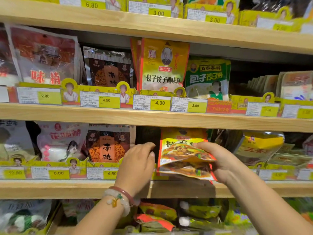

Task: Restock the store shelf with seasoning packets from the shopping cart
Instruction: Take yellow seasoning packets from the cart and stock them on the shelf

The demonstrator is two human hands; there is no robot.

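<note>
The right hand (220, 160) has its grip closed on a small stack of packets (184, 158), held tilted just in front of the dark slot (147, 139) on the shelf (169, 189), third board down in view. The left hand (137, 160) is empty, fingers loosely curled, resting at the slot's left edge beside the orange pack (106, 146). The cart is not in view. Judgement: insertion is under way, not complete. To do it well, the left hand should keep the slot clear while the right squares the stack upright, faces outward, and seats it behind the price rail (101, 173) without buckling the lower packet, which sags open.
</note>
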